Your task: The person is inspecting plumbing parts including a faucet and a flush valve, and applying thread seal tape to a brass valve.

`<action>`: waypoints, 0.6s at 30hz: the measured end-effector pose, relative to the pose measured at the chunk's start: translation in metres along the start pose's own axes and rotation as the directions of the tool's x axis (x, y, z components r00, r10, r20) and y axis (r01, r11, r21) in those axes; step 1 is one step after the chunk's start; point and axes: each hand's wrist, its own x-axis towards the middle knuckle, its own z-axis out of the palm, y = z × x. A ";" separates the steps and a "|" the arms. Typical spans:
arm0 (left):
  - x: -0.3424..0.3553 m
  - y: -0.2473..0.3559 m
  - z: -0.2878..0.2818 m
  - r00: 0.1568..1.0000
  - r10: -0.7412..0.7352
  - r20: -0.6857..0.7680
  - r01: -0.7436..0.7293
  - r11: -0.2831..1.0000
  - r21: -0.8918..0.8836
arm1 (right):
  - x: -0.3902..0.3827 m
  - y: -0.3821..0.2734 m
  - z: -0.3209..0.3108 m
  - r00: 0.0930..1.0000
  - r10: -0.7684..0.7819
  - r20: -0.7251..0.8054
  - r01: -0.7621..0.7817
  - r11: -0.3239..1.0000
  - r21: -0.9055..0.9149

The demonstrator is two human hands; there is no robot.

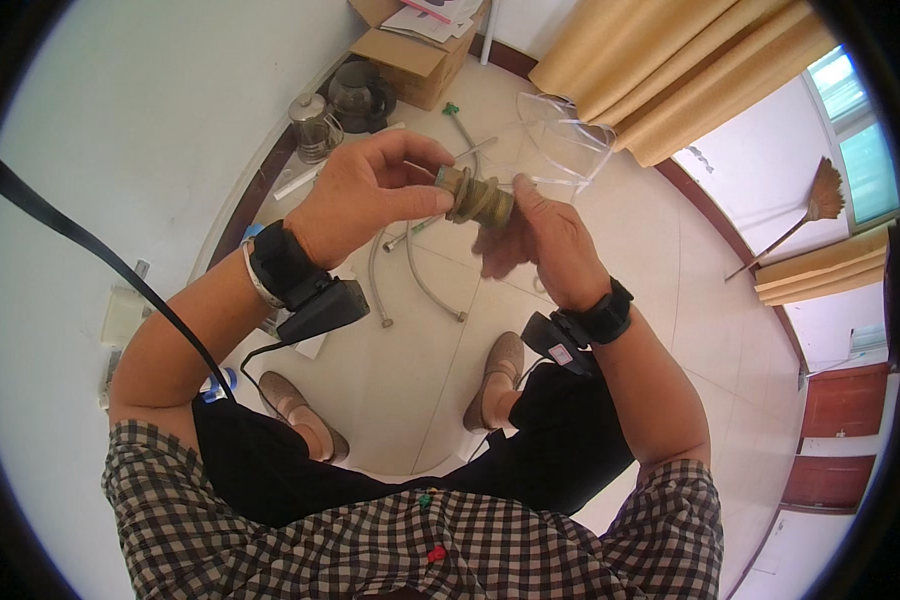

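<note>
A ribbed, brass-coloured cylindrical piece (478,198), with thick rings around its middle, is held in front of me above the floor. My left hand (355,195) grips its left end between thumb and fingers. At the other end, my right hand (550,235) has its thumb along the side and its fingers curled underneath, slightly smeared by motion. A thin pale rod or strip (475,149) shows just beyond the left fingertips. Below the hands, braided hoses (425,275) with metal end nuts lie on the tiles.
By the left wall stand a lidded glass press (312,128), a dark glass jug (358,98) and an open cardboard box (420,62) with papers. Clear looped strips (580,150) lie near the yellow curtain (660,70). A broom (820,195) leans at the right. A black cable (100,245) crosses at left.
</note>
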 end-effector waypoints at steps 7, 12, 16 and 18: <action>0.002 -0.001 0.000 0.991 -0.015 -0.134 0.011 1.000 -0.024 | 0.001 0.004 0.015 0.842 -0.521 -0.143 0.445 0.819 -0.362; -0.002 0.004 0.001 0.996 -0.004 -0.091 0.007 0.999 0.037 | 0.001 0.004 0.006 0.927 -0.361 -0.097 0.337 0.920 -0.201; -0.003 0.006 0.001 0.999 0.009 -0.046 -0.006 0.998 0.061 | 0.002 0.005 0.004 0.964 -0.256 -0.074 0.253 0.966 -0.047; -0.003 0.008 0.002 0.999 0.000 -0.036 0.002 0.998 0.061 | 0.003 0.005 0.005 0.968 -0.243 -0.070 0.242 0.970 -0.020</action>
